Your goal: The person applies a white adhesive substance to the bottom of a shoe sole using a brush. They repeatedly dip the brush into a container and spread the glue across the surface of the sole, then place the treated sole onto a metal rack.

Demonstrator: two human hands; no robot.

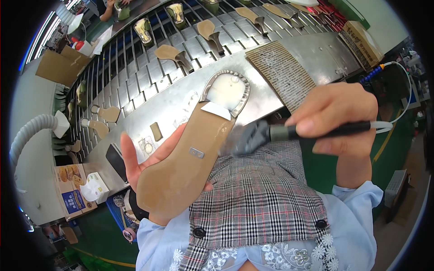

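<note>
Right fingers (316,108) pinch the black handle (349,129) of a brush (251,137), whose blurred head lies at the near edge of a tan insole (174,176), contact impossible to tell; left fingers (129,151) stand spread apart, holding that insole from beneath; its pleated heel end (228,92) points away from them, over the metal desk (135,117); just beyond the left fingers lies a small tan block (156,131); beyond the right, a ridged board (280,67); farther out, a slatted conveyor (149,63) carries more insoles (205,29).

It is bright, with white lights (45,36) at the top left. The tabletop (323,61) shines. The brush (249,138) looks blurry. Lines bend near the black rim.
</note>
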